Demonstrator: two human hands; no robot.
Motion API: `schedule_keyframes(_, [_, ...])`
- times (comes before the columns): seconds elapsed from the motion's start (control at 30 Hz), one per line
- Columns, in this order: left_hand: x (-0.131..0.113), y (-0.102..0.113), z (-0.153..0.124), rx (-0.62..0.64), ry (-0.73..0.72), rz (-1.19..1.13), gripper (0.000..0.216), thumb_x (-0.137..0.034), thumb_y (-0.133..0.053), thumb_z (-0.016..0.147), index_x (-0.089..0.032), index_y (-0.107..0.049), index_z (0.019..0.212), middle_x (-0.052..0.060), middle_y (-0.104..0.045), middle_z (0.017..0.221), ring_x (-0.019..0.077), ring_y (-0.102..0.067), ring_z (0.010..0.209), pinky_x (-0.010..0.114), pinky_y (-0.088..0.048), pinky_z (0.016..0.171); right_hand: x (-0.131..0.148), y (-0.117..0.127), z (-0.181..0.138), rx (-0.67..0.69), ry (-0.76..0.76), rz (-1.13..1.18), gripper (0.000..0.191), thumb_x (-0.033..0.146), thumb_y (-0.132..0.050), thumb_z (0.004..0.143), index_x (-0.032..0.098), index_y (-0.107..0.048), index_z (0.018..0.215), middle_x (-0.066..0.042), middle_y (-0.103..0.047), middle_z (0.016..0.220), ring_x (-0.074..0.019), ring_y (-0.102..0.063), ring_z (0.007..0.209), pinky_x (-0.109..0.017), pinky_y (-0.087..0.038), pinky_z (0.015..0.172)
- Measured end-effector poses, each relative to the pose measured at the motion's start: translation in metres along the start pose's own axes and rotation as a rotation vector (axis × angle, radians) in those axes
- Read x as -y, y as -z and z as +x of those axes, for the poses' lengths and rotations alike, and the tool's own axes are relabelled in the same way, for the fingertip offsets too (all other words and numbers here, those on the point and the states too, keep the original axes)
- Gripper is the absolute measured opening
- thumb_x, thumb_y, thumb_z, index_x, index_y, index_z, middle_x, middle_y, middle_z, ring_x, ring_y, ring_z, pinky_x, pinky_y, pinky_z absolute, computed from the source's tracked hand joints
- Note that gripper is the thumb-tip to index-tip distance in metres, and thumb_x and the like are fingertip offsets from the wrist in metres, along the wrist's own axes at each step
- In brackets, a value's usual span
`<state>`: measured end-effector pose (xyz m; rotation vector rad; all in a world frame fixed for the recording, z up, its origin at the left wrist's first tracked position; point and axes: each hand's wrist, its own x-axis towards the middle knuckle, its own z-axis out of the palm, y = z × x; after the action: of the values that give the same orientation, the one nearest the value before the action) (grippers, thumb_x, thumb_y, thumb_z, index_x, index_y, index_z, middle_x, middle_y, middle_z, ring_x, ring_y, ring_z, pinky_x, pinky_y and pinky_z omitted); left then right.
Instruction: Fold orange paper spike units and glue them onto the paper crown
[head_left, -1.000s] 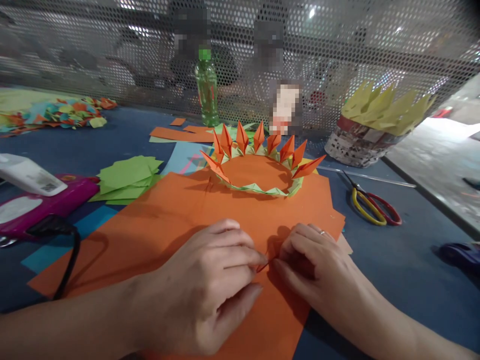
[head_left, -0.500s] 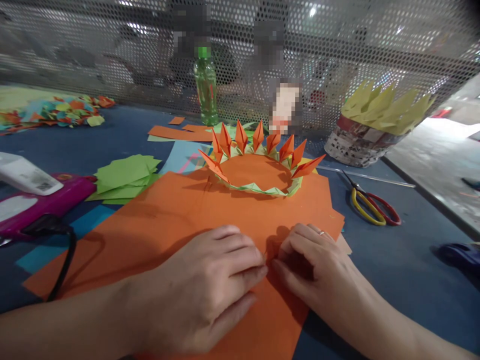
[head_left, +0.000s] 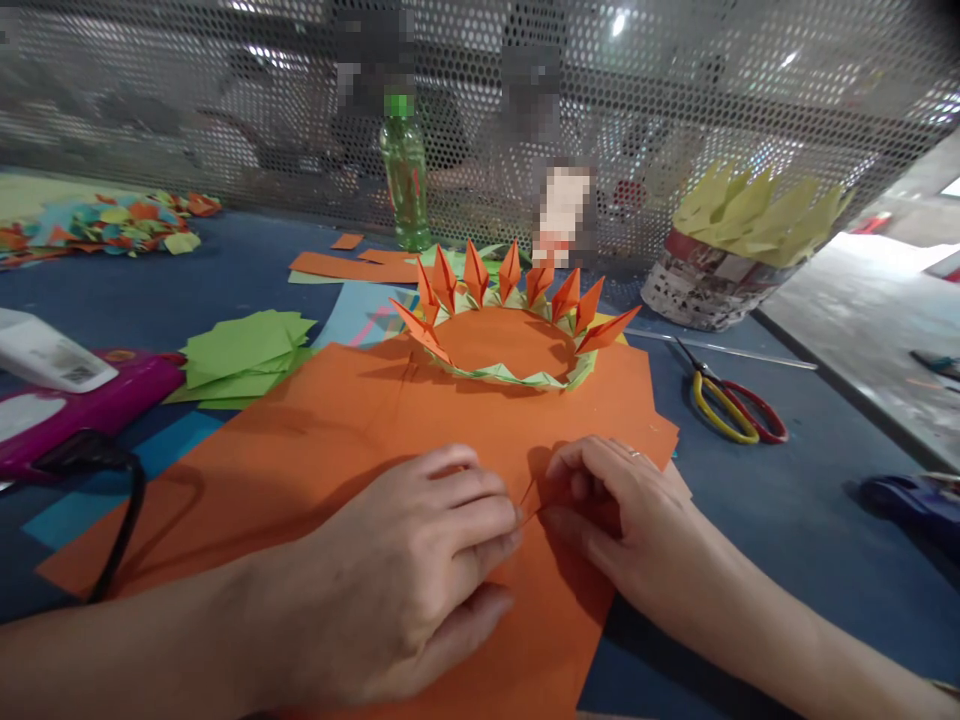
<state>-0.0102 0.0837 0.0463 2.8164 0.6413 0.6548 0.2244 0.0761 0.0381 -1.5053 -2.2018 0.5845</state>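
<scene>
My left hand (head_left: 409, 575) and my right hand (head_left: 615, 525) meet fingertip to fingertip over a small folded orange paper piece (head_left: 529, 500), both pinching it against the large orange sheet (head_left: 315, 440) on the blue table. My right hand wears a ring. Beyond my hands stands a paper ring (head_left: 510, 325) of green folds with orange points sticking up.
Green paper squares (head_left: 240, 350) lie at left by a magenta tool (head_left: 82, 405) with a black cord. Scissors (head_left: 727, 405) lie at right, near a basket (head_left: 712, 285) of yellow folded pieces. A green bottle (head_left: 405, 170) stands before the mesh screen; people sit behind it.
My fingers have shifted slightly on the small orange piece, lifting its edge a little. The view has moved a bit to the right.
</scene>
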Motion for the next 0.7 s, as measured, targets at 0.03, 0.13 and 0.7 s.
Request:
schedule_keyframes(0.03, [-0.0005,0.0,-0.0002,-0.006,0.0,0.006,0.013,-0.018,-0.056,0.094,-0.018,-0.069,0.094,0.007,-0.07,0.091,0.0214,-0.065,0.09,0.039,-0.046,0.098,-0.0006,0.0005,0.0001,0.003,0.005,0.008,0.02,0.007,-0.063,0.083,0.025,-0.057,0.093,0.004,-0.061,0.085,-0.0149,-0.058,0.08,-0.03,-0.041,0.072])
schedule_keyframes(0.13, [-0.0018,0.0003,-0.0014,-0.017,0.0,0.01,0.015,-0.017,-0.055,0.093,-0.018,-0.07,0.09,0.007,-0.071,0.09,0.022,-0.066,0.09,0.04,-0.046,0.099,-0.0012,0.0018,0.0005,0.013,0.017,0.028,0.022,0.004,-0.058,0.085,0.025,-0.057,0.093,0.004,-0.06,0.085,-0.0148,-0.057,0.081,-0.03,-0.041,0.074])
schedule_keyframes(0.7, [-0.0045,0.0009,-0.0037,-0.021,-0.001,0.03,0.016,-0.02,-0.059,0.093,-0.017,-0.07,0.105,0.008,-0.073,0.094,0.0226,-0.067,0.09,0.039,-0.048,0.099,0.0057,-0.0045,0.0053,-0.043,-0.012,-0.073,0.028,0.042,-0.076,0.085,0.023,-0.056,0.086,0.003,-0.061,0.077,-0.0182,-0.056,0.073,-0.031,-0.037,0.066])
